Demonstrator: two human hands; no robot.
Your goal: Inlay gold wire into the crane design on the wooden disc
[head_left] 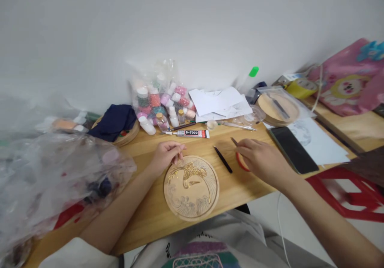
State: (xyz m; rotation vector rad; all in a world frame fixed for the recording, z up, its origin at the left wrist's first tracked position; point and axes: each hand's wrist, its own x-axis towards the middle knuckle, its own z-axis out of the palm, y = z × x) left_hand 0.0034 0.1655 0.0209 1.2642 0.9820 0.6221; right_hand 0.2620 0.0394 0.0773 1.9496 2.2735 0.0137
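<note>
A round wooden plaque point(192, 204) lies near the table's front edge, bearing a crane and wave design partly filled in gold. My left hand point(168, 156) is at its upper left rim, thumb and fingers pinched together; what sits between them is too small to make out. To the right, my right hand point(259, 158) is closed on a pair of scissors with red handles point(242, 162), the blade tip pointing away to the upper left. Black tweezers point(223, 159) lie between the plaque and the scissors. Behind my left hand rests a tube of B-7000 glue point(192, 133).
Small bottles in a clear bag point(160, 100) stand against the wall, beside white papers point(220, 103). A phone point(293, 149) lies at right, near a bagged wooden disc point(277, 108). Crumpled plastic point(60, 180) covers the left side. A pink bag point(345, 84) stands far right.
</note>
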